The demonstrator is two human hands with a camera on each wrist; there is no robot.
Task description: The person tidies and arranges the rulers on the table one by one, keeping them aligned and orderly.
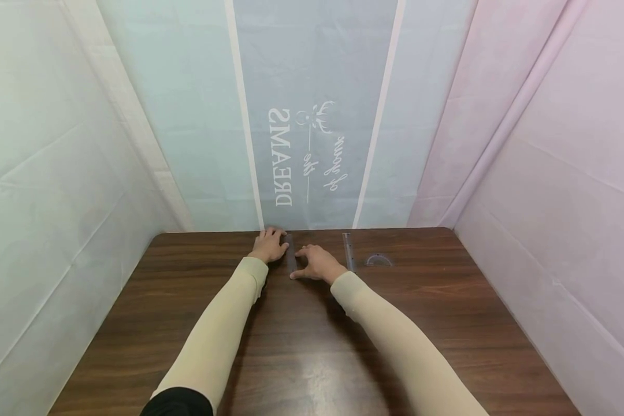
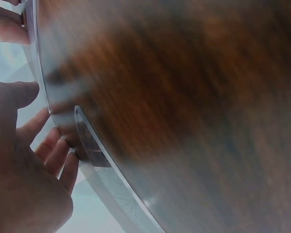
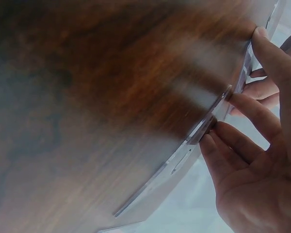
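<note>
A clear ruler (image 1: 291, 257) lies lengthwise on the table between both hands. My left hand (image 1: 270, 245) is at its left, thumb and fingertips spread along that edge near the far end. From the other side my right hand (image 1: 319, 263) reaches in; its thumb touches the ruler's near end and its forefinger points at the right edge. Neither hand curls around it. A second clear ruler (image 1: 349, 251) lies just right of the right wrist, and a small clear protractor (image 1: 378, 260) lies farther right. Beside the left hand, a clear piece with fine lines (image 2: 121, 194) shows in the left wrist view.
The dark wooden table (image 1: 301, 341) has its far edge just beyond the hands. A printed fabric backdrop (image 1: 312, 69) rises behind it, with pale cloth walls (image 1: 57, 144) on either side.
</note>
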